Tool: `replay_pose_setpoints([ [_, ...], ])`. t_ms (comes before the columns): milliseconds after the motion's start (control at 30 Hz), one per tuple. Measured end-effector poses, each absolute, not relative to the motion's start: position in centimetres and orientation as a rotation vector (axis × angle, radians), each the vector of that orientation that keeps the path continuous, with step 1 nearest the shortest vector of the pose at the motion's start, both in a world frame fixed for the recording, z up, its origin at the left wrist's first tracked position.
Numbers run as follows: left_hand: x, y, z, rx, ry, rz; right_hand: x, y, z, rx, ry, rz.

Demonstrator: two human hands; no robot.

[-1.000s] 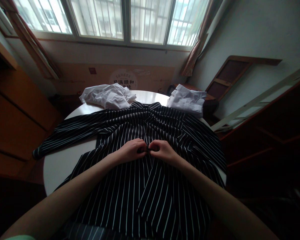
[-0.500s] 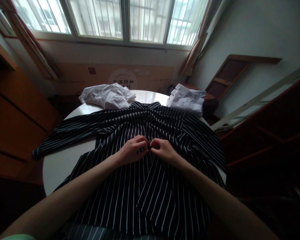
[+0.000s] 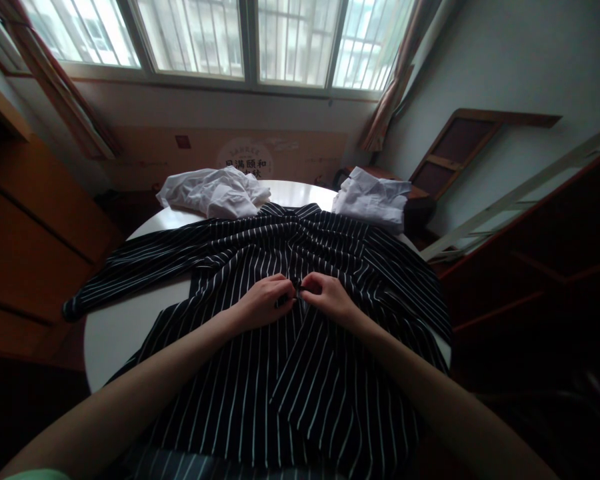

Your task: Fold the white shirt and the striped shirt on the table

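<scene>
Both hands meet at the front opening of the black, white-pinstriped soft fabric shirt (image 3: 280, 253) spread across the round white table (image 3: 115, 327): left hand (image 3: 266, 301) and right hand (image 3: 327, 298) each pinch an edge. Bare tabletop lies left; crumpled white garments (image 3: 213, 192) sit at the far rim.

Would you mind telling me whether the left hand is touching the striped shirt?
Touching: in the head view the left hand rests on the striped shirt, fingers pinching its front edge.

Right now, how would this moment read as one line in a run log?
left hand: pinching black white-striped shirt | right hand: pinching same front edge | round white table: two crumpled white garments behind
</scene>
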State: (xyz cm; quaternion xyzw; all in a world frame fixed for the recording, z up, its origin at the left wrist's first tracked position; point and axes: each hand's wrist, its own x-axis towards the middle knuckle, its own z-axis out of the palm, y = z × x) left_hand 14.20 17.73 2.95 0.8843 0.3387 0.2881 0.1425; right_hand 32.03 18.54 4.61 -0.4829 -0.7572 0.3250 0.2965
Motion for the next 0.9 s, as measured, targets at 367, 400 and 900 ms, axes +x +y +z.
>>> replay_pose_setpoints([
  [367, 14.17, 18.02, 2.60, 2.603, 1.021, 0.781, 31.97, 18.54, 4.38, -1.210, -2.019, 0.944],
  [400, 14.18, 18.02, 2.63, 2.605, 1.026, 0.781, 31.98, 18.54, 4.42, -1.209, -2.026, 0.940],
  [900, 14.20, 17.89, 3.22, 2.647, 1.159, 0.906, 32.00, 18.34, 4.87, -1.224, -2.020, 0.899],
])
